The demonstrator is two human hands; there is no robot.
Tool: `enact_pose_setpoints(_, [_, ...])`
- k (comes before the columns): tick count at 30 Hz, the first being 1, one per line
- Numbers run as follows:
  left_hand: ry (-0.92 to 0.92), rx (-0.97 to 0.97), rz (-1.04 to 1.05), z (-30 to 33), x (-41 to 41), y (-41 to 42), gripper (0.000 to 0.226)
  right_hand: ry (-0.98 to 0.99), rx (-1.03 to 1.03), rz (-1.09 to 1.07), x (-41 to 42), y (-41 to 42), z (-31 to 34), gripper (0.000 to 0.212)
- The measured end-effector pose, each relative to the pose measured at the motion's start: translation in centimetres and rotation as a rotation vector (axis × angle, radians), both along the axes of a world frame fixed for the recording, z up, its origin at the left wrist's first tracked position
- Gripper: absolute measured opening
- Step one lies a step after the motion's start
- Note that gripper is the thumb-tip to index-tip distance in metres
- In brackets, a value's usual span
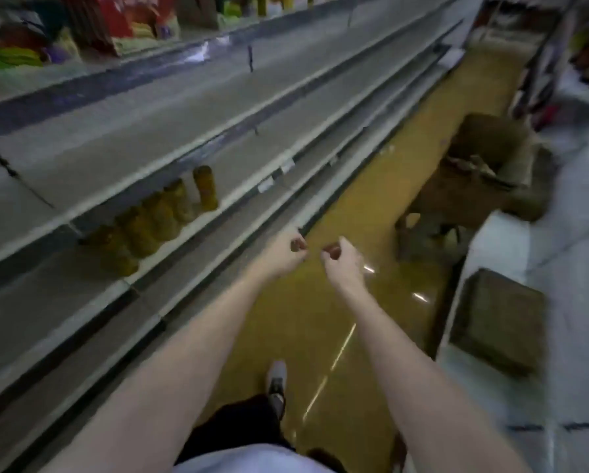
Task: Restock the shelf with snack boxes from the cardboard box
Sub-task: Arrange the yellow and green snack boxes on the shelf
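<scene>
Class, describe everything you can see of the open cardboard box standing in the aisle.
The cardboard box is brown and looks like plain corrugated card. It stands on the glossy yellow floor, ahead and to the right, near the right-hand shelving. Its top flaps are open; contents are too blurred to identify. Neither hand touches it.

The aisle floor (351,268) is lying open between the shelf unit (156,158) on the left and a white unit (491,254) on the right. An open cardboard box (484,158) is sitting on a low stool (433,216) further along, narrowing the passage on the right side. A row of yellow-brown containers (156,220) is occupying part of one middle shelf; the shelf surface beyond them is standing bare. The shelves above and below are showing long bare stretches. A flat brown box (498,322) is resting on the white unit. The frame is blurred.
</scene>
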State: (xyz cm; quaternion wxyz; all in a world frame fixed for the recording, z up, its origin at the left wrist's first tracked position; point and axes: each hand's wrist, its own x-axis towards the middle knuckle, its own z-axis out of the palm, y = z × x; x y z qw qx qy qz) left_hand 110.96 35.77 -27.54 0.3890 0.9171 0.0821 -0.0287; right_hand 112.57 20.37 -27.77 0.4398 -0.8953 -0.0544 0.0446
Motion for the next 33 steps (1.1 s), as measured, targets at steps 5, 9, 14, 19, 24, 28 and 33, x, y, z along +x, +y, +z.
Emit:
enact_pose_setpoints(5, [-0.023, -0.055, -0.162, -3.1, 7.7, -7.4, 0.009, 0.072, -0.003, -0.227, 4.6, -7.1, -3.5, 0.007])
enact_pose_setpoints(9, [-0.037, -0.095, -0.221, -4.8, 14.3, -10.8, 0.012, 0.109, 0.067, -0.418, 9.9, -9.0, -5.2, 0.012])
enact_pose_setpoints(14, [-0.012, -0.133, -0.230, -6.2, 23.8, -11.8, 0.012, 0.155, -0.014, -0.434, 18.4, -9.8, -5.4, 0.015])
enact_pose_setpoints(19, [0.014, -0.096, -0.327, -6.5, 32.4, -12.8, 0.020, 0.168, -0.187, -0.286, 26.7, -11.2, -5.8, 0.031])
enact_pose_setpoints(24, [0.042, -0.065, -0.400, -6.2, 39.7, -14.9, 0.020, 0.170, -0.118, -0.358, 33.4, -13.6, -5.3, 0.027])
enact_pose_setpoints(28, [0.027, -0.024, -0.471, -6.2, 46.5, -18.0, 0.021, 0.176, -0.056, -0.401, 39.7, -16.4, -6.1, 0.026])
enact_pose_setpoints(33, [-0.051, 0.023, -0.496, -6.0, 56.6, -22.9, 0.027, 0.169, 0.037, -0.464, 49.5, -20.9, -7.7, 0.031])
